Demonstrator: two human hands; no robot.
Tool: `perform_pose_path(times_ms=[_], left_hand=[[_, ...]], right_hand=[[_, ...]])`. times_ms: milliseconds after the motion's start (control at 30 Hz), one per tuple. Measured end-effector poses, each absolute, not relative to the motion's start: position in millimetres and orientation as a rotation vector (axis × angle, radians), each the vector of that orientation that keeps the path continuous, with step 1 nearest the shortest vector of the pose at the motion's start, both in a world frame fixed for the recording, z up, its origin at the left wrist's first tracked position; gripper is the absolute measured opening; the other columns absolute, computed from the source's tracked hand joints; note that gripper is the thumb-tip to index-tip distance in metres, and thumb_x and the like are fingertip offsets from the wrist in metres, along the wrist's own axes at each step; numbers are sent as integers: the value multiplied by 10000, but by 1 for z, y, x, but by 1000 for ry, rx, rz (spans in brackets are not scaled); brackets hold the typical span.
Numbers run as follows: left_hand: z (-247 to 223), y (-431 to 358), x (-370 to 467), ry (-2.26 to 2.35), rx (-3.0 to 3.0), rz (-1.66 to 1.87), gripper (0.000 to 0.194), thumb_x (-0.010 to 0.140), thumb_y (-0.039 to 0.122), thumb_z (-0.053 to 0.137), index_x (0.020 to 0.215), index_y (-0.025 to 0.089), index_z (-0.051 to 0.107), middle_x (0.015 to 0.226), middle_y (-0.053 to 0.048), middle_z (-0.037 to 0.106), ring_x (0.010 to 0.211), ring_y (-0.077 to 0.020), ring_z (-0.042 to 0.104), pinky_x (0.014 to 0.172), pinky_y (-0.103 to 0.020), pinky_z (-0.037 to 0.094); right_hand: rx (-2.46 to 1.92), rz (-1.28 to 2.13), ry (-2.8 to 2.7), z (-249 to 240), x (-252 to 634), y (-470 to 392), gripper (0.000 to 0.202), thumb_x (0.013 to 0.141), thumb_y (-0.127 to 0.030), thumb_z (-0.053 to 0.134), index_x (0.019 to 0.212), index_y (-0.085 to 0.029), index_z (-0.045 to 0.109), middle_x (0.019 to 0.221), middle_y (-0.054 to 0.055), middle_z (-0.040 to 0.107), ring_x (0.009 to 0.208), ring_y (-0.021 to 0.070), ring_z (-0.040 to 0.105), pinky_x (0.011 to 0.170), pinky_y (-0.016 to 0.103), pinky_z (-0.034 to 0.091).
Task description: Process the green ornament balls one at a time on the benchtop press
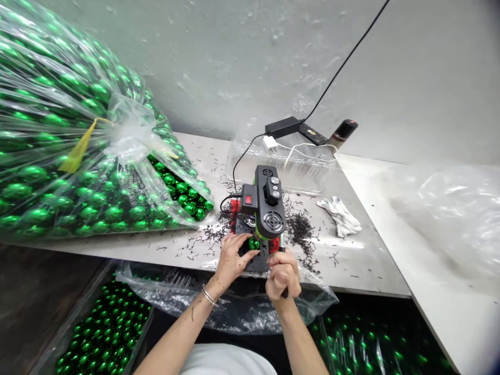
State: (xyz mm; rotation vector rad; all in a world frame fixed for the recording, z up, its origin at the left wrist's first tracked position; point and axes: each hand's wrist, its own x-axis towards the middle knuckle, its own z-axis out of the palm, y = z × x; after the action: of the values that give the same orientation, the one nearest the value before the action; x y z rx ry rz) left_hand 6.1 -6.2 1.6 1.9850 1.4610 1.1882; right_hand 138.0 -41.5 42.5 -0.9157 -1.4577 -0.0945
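Note:
A small black bench machine (269, 203) with round vent grilles and a red switch stands on the table. Thumb and fingers of my left hand (231, 256) close around a shiny green ball (253, 243) on the machine's base, under its head. On the machine's right side, my right hand (284, 273) is wrapped round a black lever handle (285, 293), partly hidden by the fingers. Short black shavings (300, 229) lie scattered around the machine. Red pieces show on both sides of the base.
A large clear bag (89, 151) of green balls fills the left. Behind are a power adapter (283, 126), a clear plastic tray (308, 172) and a dark-capped bottle (344, 133). White gloves (340, 216) lie at right. More green balls (105, 323) sit below the table edge.

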Motion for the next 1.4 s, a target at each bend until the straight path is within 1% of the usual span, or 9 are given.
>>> perform_pose_path(times_ms=[367, 467, 567, 667, 767, 967, 1133, 1267, 1400], left_hand=[[2, -5, 7, 1452, 1958, 1184, 322, 836, 341, 760, 1122, 206, 698, 1116, -94, 753, 1040, -268, 660, 1037, -498, 434], [2, -4, 8, 1429, 1955, 1199, 329, 817, 328, 781, 1109, 199, 699, 1106, -95, 752, 1031, -271, 662, 1048, -508, 421], [3, -4, 8, 1418, 1939, 1230, 319, 805, 299, 791, 1094, 213, 684, 1089, -76, 748, 1022, -266, 664, 1045, -507, 423], [4, -13, 5, 1468, 1890, 1282, 315, 809, 280, 781, 1085, 213, 647, 1042, -63, 729, 991, -256, 657, 943, -449, 489], [6, -30, -2, 1536, 1873, 1374, 321, 833, 293, 753, 1102, 214, 596, 1019, -61, 700, 964, -247, 647, 854, -394, 517], [20, -59, -26, 1533, 2216, 1542, 290, 916, 218, 660, 1159, 203, 502, 1080, -90, 712, 1021, -238, 661, 975, -437, 459], [29, -68, -39, 1490, 2416, 1524, 233, 946, 150, 601, 1146, 197, 491, 1087, -95, 733, 1008, -210, 681, 987, -419, 443], [28, -76, -41, 1392, 2442, 1449, 219, 954, 305, 630, 1105, 195, 516, 1084, -91, 742, 1016, -215, 687, 1008, -418, 421], [28, -68, -46, 1384, 2423, 1452, 399, 926, 523, 606, 1116, 179, 537, 1054, -99, 735, 1009, -238, 675, 987, -413, 433]], right_hand=[[-890, -120, -1571, 32, 143, -38, 311, 990, -204, 359, 699, -209, 467, 728, -10, 544, 652, 126, 569, 812, 395, 519], [-863, -103, -1525, 55, 142, -40, 326, 978, -173, 378, 660, -206, 446, 692, -11, 521, 623, 120, 534, 713, 352, 495], [-931, -1, -1427, 96, 138, -41, 346, 965, -130, 399, 629, -205, 431, 636, -17, 492, 605, 117, 525, 580, 289, 407], [-1021, 112, -1389, 132, 135, -42, 344, 967, -132, 421, 633, -206, 446, 619, -19, 489, 607, 118, 531, 555, 280, 382], [-1020, 128, -1398, 146, 134, -41, 355, 974, -139, 430, 626, -203, 452, 613, -22, 487, 602, 110, 526, 557, 273, 380], [-1029, 108, -1384, 134, 132, -42, 376, 984, -159, 425, 613, -204, 464, 615, -17, 500, 606, 115, 529, 568, 280, 388], [-1007, 83, -1352, 129, 129, -42, 386, 987, -173, 425, 604, -208, 453, 602, -19, 482, 618, 123, 527, 582, 287, 391], [-1005, 90, -1372, 127, 131, -42, 368, 979, -153, 432, 616, -199, 471, 625, -17, 507, 622, 116, 533, 582, 280, 384], [-984, 80, -1393, 123, 134, -42, 345, 964, -129, 445, 628, -196, 483, 626, -17, 518, 612, 116, 536, 577, 280, 378]])
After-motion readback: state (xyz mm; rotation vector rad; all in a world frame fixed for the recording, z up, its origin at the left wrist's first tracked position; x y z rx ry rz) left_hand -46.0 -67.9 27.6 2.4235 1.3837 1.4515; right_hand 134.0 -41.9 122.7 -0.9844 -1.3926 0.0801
